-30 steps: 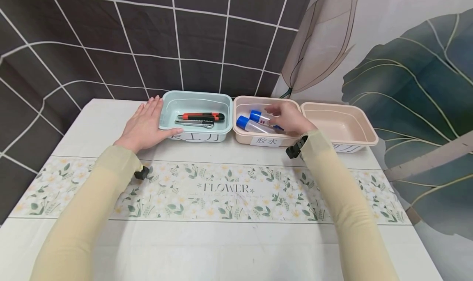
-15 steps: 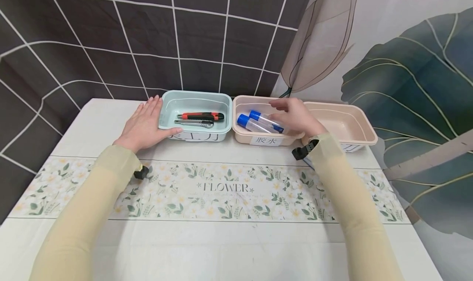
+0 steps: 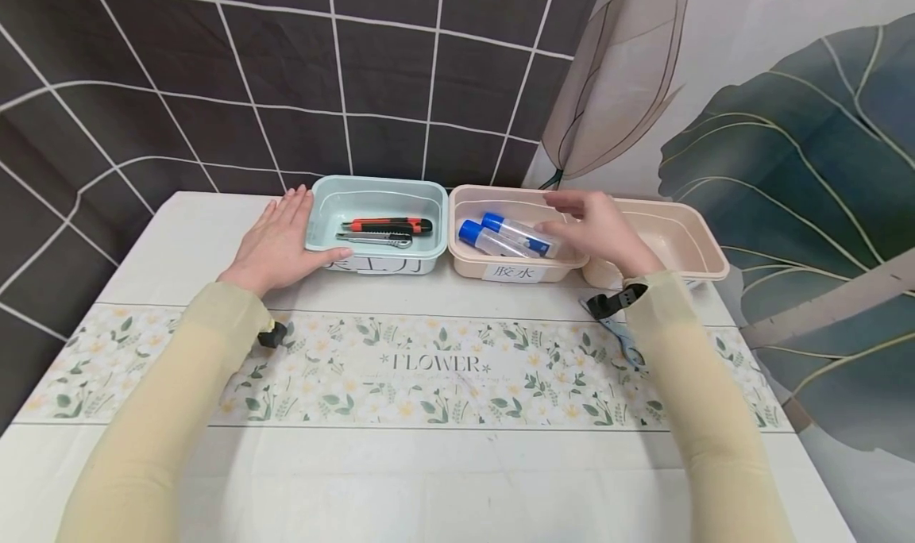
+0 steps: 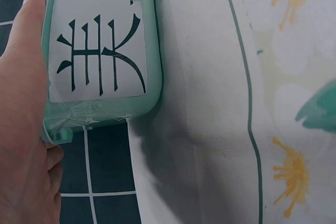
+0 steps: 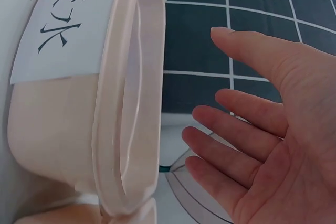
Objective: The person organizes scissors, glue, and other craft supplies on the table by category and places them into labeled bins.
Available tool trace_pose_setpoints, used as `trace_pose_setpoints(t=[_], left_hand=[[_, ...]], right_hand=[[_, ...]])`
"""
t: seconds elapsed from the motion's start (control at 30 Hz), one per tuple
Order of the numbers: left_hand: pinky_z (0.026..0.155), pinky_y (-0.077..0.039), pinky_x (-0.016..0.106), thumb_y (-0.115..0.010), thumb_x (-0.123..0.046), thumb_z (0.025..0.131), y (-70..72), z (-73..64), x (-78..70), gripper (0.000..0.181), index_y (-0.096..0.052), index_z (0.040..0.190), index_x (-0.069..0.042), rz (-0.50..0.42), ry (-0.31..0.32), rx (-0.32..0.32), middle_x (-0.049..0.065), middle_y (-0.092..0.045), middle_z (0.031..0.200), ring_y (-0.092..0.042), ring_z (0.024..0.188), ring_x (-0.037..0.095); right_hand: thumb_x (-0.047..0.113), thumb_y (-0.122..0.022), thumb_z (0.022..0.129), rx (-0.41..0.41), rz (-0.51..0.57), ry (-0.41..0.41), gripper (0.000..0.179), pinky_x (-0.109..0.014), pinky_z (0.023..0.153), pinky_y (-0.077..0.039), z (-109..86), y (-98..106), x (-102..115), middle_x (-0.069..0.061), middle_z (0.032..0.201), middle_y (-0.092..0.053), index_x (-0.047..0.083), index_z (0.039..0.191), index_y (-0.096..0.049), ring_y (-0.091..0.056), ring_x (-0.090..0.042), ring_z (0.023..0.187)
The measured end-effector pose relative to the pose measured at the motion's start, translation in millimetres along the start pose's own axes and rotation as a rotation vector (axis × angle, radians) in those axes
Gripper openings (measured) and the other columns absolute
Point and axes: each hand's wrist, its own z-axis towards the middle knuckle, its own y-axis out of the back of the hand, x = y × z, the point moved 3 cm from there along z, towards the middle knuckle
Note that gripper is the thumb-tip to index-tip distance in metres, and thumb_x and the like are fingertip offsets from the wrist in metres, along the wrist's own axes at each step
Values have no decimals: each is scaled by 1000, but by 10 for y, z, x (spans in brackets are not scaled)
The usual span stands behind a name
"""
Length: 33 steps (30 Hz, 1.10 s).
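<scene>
My left hand [image 3: 275, 237] rests at the left end of a pale blue bin [image 3: 379, 202], fingers straight and thumb over the front rim. Inside lie a red-and-black utility knife [image 3: 393, 225] and a grey one [image 3: 375, 240]. In the head view my right hand [image 3: 596, 229] hovers at the right end of the middle pink bin [image 3: 468, 269]. The right wrist view shows its fingers relaxed, thumb apart, holding nothing. Two glue bottles with blue caps, the left one [image 3: 493, 241] and the right one [image 3: 522, 235], lie side by side in that bin.
Scissors [image 3: 627, 343] with pale blue handles lie on the table, partly hidden by the right wrist. Another pink bin [image 3: 704, 245] stands at the right of the row. A floral runner [image 3: 443, 404] crosses the table; a dark grid-patterned cloth [image 3: 386, 67] hangs behind.
My right hand has drawn back to the right, away from the glue bottles, letting go of the right one. The scissors have come into view under the wrist. My left hand has stayed put.
</scene>
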Motion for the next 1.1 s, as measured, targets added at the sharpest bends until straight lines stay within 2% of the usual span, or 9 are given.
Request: trace_pose_setpoints(t=[0.37,0.6,0.9,1.1], left_hand=[[124,2,46,-51,-79,88,23,-10,-8,121,-5,160,6,-6,1,-9,24,-4,167,-1,154,36],[124,1,47,-52,-78,89,34,-7,-16,121,-4,160,7,2,-1,-8,25,-4,167,-2,154,37],[124,3,46,-51,-79,88,14,-3,-5,121,-4,160,6,-3,1,-9,24,-4,167,-1,154,36],[124,3,46,-49,-80,89,4,-4,1,120,-6,160,7,0,-2,-14,24,-4,167,-3,154,37]], right_hand=[[36,-78,91,-13,-8,-24,64,-58,113,-35,-202,106,-54,-16,143,-57,5,143,-58,-48,-36,136],[29,-80,91,-20,-33,0,61,-59,111,-37,-301,112,-79,-17,141,-59,3,142,-59,-50,-39,135],[42,-82,87,-24,-48,-24,70,-62,112,-35,-471,125,-114,-15,143,-58,5,142,-60,-46,-38,138],[36,-82,88,-46,-52,-2,64,-61,110,-36,-548,115,-148,-17,139,-61,3,139,-62,-49,-39,135]])
